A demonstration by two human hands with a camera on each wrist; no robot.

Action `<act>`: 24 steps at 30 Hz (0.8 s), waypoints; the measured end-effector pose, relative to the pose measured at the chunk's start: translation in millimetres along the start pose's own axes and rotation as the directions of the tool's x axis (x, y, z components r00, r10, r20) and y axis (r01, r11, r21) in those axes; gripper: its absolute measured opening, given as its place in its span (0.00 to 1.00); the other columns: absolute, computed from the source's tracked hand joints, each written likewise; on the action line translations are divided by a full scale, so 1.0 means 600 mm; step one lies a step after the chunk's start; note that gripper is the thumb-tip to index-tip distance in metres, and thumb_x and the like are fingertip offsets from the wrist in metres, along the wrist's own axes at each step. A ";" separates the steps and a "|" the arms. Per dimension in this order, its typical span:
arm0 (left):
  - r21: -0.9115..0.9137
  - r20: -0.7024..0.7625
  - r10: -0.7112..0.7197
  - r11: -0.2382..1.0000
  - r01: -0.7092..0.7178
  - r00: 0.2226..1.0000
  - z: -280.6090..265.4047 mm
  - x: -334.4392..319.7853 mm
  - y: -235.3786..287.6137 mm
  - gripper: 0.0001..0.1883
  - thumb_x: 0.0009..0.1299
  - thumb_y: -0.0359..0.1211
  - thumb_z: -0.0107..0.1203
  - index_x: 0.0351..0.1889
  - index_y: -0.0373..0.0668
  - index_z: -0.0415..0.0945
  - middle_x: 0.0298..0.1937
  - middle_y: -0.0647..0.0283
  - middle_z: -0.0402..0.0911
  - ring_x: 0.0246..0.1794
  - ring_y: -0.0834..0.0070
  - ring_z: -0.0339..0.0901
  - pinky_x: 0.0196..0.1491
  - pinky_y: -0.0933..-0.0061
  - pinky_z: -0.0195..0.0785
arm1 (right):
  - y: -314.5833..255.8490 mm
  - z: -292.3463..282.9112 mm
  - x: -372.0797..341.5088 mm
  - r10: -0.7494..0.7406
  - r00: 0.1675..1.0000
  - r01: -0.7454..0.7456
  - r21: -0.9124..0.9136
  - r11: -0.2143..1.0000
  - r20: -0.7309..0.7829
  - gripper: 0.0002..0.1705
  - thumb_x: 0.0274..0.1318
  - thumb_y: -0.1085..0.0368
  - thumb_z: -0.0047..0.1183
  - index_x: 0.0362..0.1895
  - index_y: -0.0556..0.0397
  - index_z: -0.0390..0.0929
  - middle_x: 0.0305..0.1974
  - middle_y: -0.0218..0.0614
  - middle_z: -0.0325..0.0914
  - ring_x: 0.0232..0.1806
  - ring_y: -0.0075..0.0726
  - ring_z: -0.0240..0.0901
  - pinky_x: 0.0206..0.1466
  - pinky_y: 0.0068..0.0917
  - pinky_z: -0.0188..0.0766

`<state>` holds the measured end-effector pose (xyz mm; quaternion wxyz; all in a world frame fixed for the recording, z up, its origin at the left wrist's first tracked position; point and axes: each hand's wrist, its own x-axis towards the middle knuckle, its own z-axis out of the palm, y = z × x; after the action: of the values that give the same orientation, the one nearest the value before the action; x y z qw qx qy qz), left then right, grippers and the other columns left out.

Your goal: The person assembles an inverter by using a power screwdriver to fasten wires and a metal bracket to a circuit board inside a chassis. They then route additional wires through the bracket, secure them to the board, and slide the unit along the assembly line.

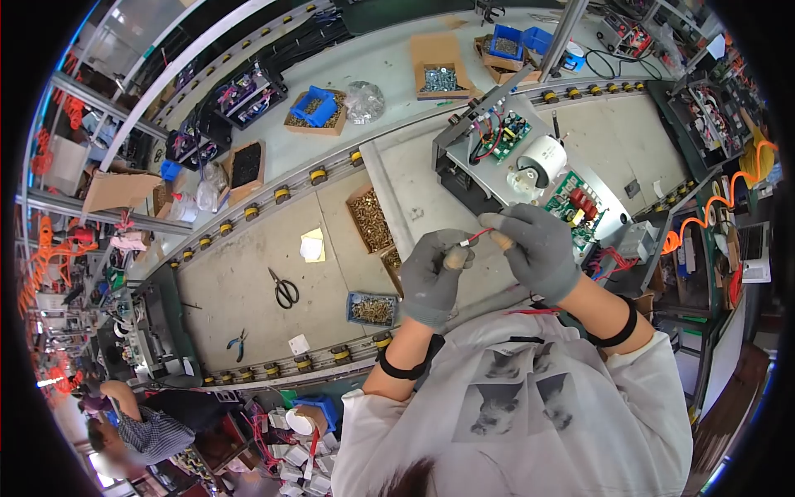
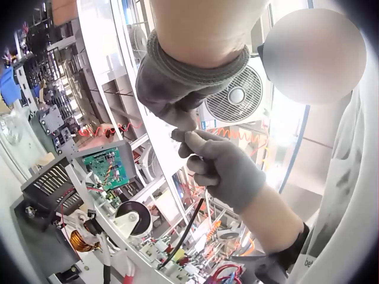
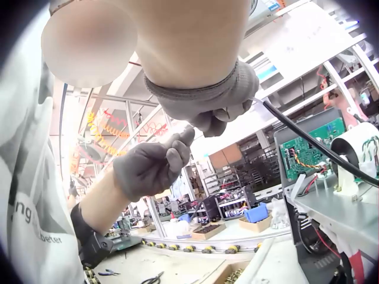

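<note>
Both hands wear grey gloves and meet above the bench in front of the chest. The left hand (image 1: pixel 435 277) pinches the small white connector (image 1: pixel 464 243) at the end of a short red wire (image 1: pixel 480 235). Thumb and fingers of the right hand (image 1: pixel 542 248) pinch the other end of that wire. In both wrist views the fingertips hide most of the wire. Beyond the right hand stands a metal chassis (image 1: pixel 476 176) carrying a white cylinder (image 1: pixel 542 159) and a green circuit board (image 1: pixel 577 203). A black cable (image 3: pixel 296 127) runs beside the right hand in the right wrist view.
Left of the hands are a carton of brass parts (image 1: pixel 370 217), a blue tray of screws (image 1: pixel 372 308), scissors (image 1: pixel 284 290) and pliers (image 1: pixel 238 345). Roller rails (image 1: pixel 281 194) border the bench. Another person (image 1: pixel 153 431) is at lower left.
</note>
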<state>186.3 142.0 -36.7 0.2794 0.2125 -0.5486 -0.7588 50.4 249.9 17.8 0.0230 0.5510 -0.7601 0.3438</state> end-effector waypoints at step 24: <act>0.815 0.392 0.352 0.296 -0.499 0.850 0.079 0.256 -0.159 0.23 0.58 0.26 0.50 0.54 0.48 0.71 0.53 0.63 0.74 0.45 0.63 0.75 0.41 0.64 0.71 | 0.273 0.023 0.196 0.227 0.905 0.000 -0.534 0.845 0.360 0.09 0.45 0.68 0.50 0.33 0.46 0.78 0.37 0.39 0.75 0.40 0.46 0.74 0.42 0.39 0.70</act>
<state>22.5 98.0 -115.1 0.2746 0.1209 -0.9184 -0.2579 -130.6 171.0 -25.5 -0.0089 0.5363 -0.8440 0.0021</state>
